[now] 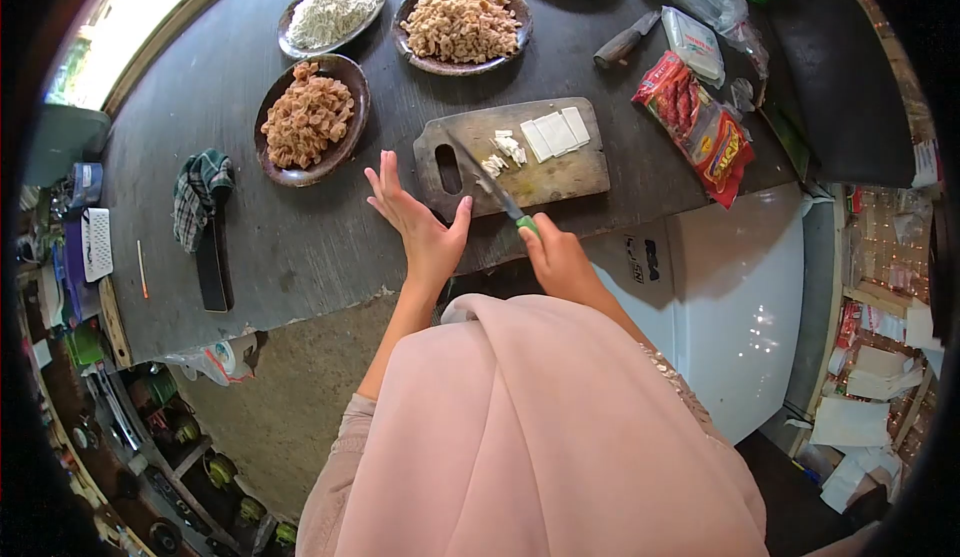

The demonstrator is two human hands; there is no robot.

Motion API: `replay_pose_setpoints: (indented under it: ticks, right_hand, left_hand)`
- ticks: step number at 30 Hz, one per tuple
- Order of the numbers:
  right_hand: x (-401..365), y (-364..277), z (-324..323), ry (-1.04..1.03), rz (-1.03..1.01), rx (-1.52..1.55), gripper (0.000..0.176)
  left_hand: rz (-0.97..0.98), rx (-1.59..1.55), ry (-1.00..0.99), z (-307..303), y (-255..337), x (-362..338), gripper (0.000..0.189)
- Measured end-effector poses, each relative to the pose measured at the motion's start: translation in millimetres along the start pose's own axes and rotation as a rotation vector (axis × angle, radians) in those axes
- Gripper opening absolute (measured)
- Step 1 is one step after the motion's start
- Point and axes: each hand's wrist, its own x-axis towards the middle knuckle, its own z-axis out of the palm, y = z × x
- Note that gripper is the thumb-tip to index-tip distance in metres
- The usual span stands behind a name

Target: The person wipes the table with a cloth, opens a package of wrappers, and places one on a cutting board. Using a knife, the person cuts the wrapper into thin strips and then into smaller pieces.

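My right hand (560,260) grips a kitchen knife (492,184) by its green handle, the blade slanting up and left across a wooden cutting board (570,179). Fingers spread, my left hand (418,225) is raised by the board's lower left corner, near the oval handle hole, and holds nothing. On the board, several thin white rectangular slabs (555,135) lie side by side towards the right. Small cut white strips (508,147) are scattered between them and the blade. What food the white pieces are does not show.
Beyond the board stand a plate of light brown pieces (462,25), a plate of darker brown pieces (308,117) and two plates of white strips (335,12). A second knife (627,40), a red food packet (695,127) and a checked cloth (203,200) lie on the dark table (290,247).
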Motion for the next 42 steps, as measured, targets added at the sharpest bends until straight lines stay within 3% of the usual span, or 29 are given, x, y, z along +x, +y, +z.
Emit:
replay_pose_setpoints:
  ticks: [4,17,23,26,28,31,32,42]
  right_hand:
    - [-1.0,-6.0,-30.4,-0.011,0.088,0.049,0.029]
    - [-3.5,-1.6,-37.8,-0.054,0.011,0.117,0.025]
    - [1.9,2.8,-57.1,-0.077,0.086,0.191,0.028]
    - [4.8,18.8,-63.7,-0.049,0.096,0.279,0.029]
    - [7.2,34.2,-67.9,0.004,0.092,0.328,0.028]
    - [11.5,45.0,-79.6,0.024,0.057,0.452,0.026]
    - [11.7,46.6,-87.9,0.008,0.143,0.431,0.026]
    - [19.4,62.6,-116.0,-0.036,0.095,0.438,0.027]
  left_hand:
    - [0.030,0.005,0.011,6.5,8.7,7.3,0.106]
    - [0.060,0.085,0.014,26.5,25.4,15.5,0.089]
    - [0.032,0.136,0.036,26.8,27.5,16.7,0.088]
    - [0.075,0.192,0.072,24.6,41.3,25.5,0.075]
    - [0.205,0.300,-0.101,25.9,48.5,34.5,0.059]
    - [0.323,0.205,-0.180,41.5,59.3,43.0,0.048]
    - [0.355,0.274,-0.171,47.3,62.7,45.9,0.048]
    - [0.287,0.392,-0.132,62.5,84.3,57.6,0.053]
